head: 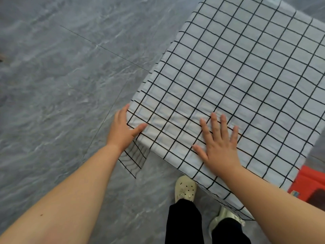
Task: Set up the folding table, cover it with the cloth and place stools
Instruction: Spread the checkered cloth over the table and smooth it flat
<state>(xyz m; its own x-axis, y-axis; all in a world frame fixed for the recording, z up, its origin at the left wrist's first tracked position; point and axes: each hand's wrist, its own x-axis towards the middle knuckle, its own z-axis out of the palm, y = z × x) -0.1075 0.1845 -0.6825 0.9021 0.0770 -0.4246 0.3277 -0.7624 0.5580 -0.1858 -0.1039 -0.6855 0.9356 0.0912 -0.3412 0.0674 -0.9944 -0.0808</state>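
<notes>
A white cloth [246, 81] with a black grid pattern lies spread over the folding table and hides it fully. Its edges hang down over the near sides. My left hand [123, 129] is at the near left corner, thumb on top of the cloth and fingers wrapped over the hanging edge. My right hand [218, 143] lies flat on the cloth near the front edge, fingers spread, palm down. A few wrinkles show in the cloth between the two hands. No stools are visible.
Grey marbled floor tiles [61, 85] stretch to the left and behind the table. A red object [309, 184] sits low at the right, partly under the cloth's edge. My feet in pale clogs [185, 189] stand close to the table's front.
</notes>
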